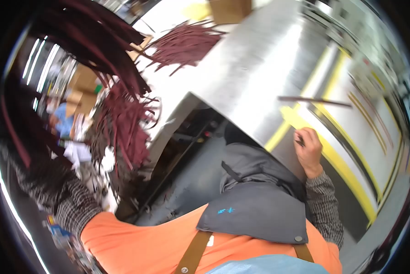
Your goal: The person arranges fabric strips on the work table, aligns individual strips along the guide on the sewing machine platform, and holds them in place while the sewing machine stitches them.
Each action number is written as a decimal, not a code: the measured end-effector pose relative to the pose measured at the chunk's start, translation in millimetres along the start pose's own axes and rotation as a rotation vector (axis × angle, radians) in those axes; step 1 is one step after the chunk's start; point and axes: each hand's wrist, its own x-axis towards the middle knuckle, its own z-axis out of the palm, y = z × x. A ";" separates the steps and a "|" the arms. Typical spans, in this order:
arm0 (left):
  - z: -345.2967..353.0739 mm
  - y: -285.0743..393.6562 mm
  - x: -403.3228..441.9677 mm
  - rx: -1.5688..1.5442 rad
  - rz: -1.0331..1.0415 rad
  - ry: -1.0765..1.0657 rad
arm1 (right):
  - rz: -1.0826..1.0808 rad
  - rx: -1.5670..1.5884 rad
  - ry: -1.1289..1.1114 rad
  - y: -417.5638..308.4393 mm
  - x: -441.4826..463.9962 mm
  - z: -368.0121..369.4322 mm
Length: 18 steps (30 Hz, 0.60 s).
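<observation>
My right hand (309, 150) is closed near the front edge of the metal worktable (255, 77), its fingers pinched round a small dark thing too blurred to name. A thin dark maroon strip (321, 101) lies on the worktable just beyond that hand, across yellow and white bands. My left arm in its checked dark sleeve (79, 205) reaches out to the left, where the hand is lost behind dark maroon strips (42, 132) at the shadowed edge. More long maroon strips (95, 39) hang blurred at the upper left.
A heap of maroon strips (189, 43) lies on the white surface, and a tangled bunch (122, 121) droops over its side. Brown strips (368, 121) lie at the right beside machine parts (369, 75). A cardboard box (231, 10) stands at the back. Another person (63, 119) is at the left.
</observation>
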 end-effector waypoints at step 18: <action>578.9 153.8 0.4 -0.007 0.539 -1.249 | 0.441 -0.206 0.558 28.2 -279.6 -201.3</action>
